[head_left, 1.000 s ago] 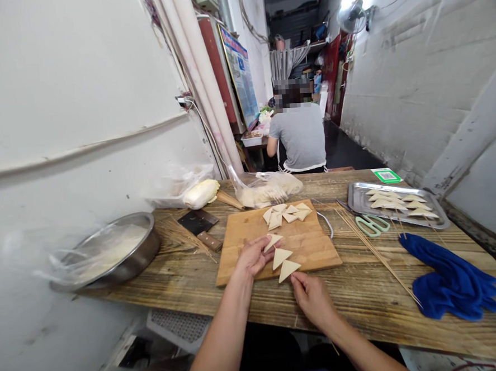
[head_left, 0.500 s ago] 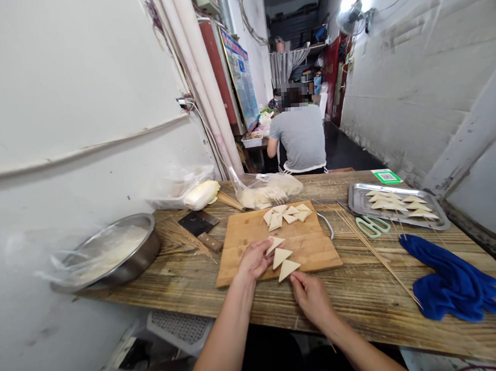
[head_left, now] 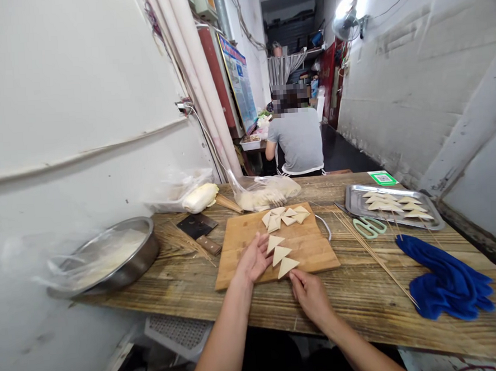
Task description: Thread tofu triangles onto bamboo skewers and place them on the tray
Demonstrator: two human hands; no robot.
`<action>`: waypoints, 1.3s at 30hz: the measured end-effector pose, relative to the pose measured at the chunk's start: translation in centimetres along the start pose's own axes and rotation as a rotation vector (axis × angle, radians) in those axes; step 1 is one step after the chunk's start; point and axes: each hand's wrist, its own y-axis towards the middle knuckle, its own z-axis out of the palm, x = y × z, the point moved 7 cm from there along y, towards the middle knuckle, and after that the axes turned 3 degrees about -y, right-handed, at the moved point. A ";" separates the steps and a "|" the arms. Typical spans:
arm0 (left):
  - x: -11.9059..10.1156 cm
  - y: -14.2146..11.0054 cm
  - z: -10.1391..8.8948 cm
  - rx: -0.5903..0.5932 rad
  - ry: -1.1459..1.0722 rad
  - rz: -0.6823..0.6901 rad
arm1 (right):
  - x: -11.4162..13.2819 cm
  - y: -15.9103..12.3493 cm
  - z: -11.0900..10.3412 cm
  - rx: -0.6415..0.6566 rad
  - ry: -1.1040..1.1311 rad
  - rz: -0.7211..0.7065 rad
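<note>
Three pale tofu triangles (head_left: 281,254) lie in a row on the near part of a wooden cutting board (head_left: 239,250). My left hand (head_left: 252,261) rests on the board with its fingers stretched out, touching the left side of the row. My right hand (head_left: 311,296) is at the board's near edge, its fingers pinched at the tip of the nearest triangle, apparently on a thin skewer that I can barely see. A small heap of more triangles (head_left: 286,217) sits at the board's far end.
On the wooden table: a metal tray (head_left: 354,201) of skewered triangles, green scissors (head_left: 369,227), loose bamboo skewers (head_left: 373,250), a blue cloth (head_left: 445,282), a cleaver (head_left: 198,229), a steel bowl (head_left: 145,256), a plastic bag (head_left: 265,193). A person (head_left: 298,140) sits beyond, facing away.
My left hand's fingers have flattened and shifted slightly along the row of triangles. The right hand stays pinched at the nearest triangle. The view has tilted a little.
</note>
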 end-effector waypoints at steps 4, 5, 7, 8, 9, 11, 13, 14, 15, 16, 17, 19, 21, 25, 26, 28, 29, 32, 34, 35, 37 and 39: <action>0.1 -0.1 0.4 0.057 0.056 0.036 | -0.2 0.2 -0.4 -0.012 -0.005 0.006; 0.3 -0.2 0.6 0.078 0.083 0.034 | -0.1 0.4 -0.5 -0.010 -0.010 0.007; 0.5 -0.2 1.0 0.098 0.115 0.043 | 0.0 0.6 -0.7 -0.002 -0.017 0.007; 0.5 -0.2 1.1 0.098 0.118 0.055 | 0.1 0.6 -0.9 0.004 -0.020 0.004; 0.4 -0.2 1.2 0.094 0.115 0.069 | 0.2 0.5 -1.1 0.012 -0.025 0.000; 0.0 -0.2 1.2 0.071 0.097 0.094 | 0.4 0.1 -1.7 0.029 -0.046 -0.007; -0.5 -0.3 0.9 0.029 0.074 0.120 | 0.3 -0.8 -2.5 0.041 -0.091 0.000; -0.8 -0.3 0.7 0.007 0.064 0.133 | 0.1 -1.2 -3.0 0.049 -0.122 0.005; -1.0 -0.3 0.5 -0.014 0.057 0.145 | -0.1 -1.7 -3.3 0.058 -0.154 0.011; -1.1 -0.4 0.4 -0.029 0.051 0.153 | -0.2 -2.2 -3.7 0.066 -0.185 0.016; -1.2 -0.4 0.3 -0.037 0.049 0.158 | -0.4 -2.6 -4.0 0.071 -0.208 0.018; -1.3 -0.3 0.3 -0.038 0.050 0.155 | -0.6 -3.1 -4.6 0.066 -0.227 0.024; -1.1 -0.3 0.7 -0.015 0.049 0.142 | -0.7 -3.3 -5.0 0.040 -0.213 0.028; -0.8 -0.5 1.3 0.021 0.045 0.088 | -0.7 -3.5 -5.4 -0.063 -0.108 -0.006; -0.8 -0.6 1.1 0.004 0.057 0.084 | -0.8 -3.5 -5.5 -0.093 -0.081 -0.012; -1.1 -0.6 0.5 -0.052 0.109 0.115 | -1.0 -3.5 -5.9 -0.136 -0.048 -0.013; -1.3 -0.6 0.1 -0.072 0.149 0.149 | -1.1 -3.4 -6.2 -0.152 -0.045 -0.009; -2.0 -0.5 -1.2 -0.150 0.254 0.274 | -1.6 -2.8 -8.3 -0.219 -0.121 0.008; -2.2 -0.4 -2.2 -0.220 0.274 0.336 | -2.3 -2.1 -10.8 -0.278 -0.266 0.062; -2.2 -0.4 -2.6 -0.239 0.270 0.354 | -2.8 -1.6 -12.2 -0.300 -0.364 0.117; -2.2 -0.2 -3.0 -0.233 0.258 0.366 | -4.0 -0.3 -15.2 -0.341 -0.456 0.196; -2.1 0.0 -3.2 -0.207 0.258 0.354 | -5.3 1.2 -18.2 -0.381 -0.535 0.278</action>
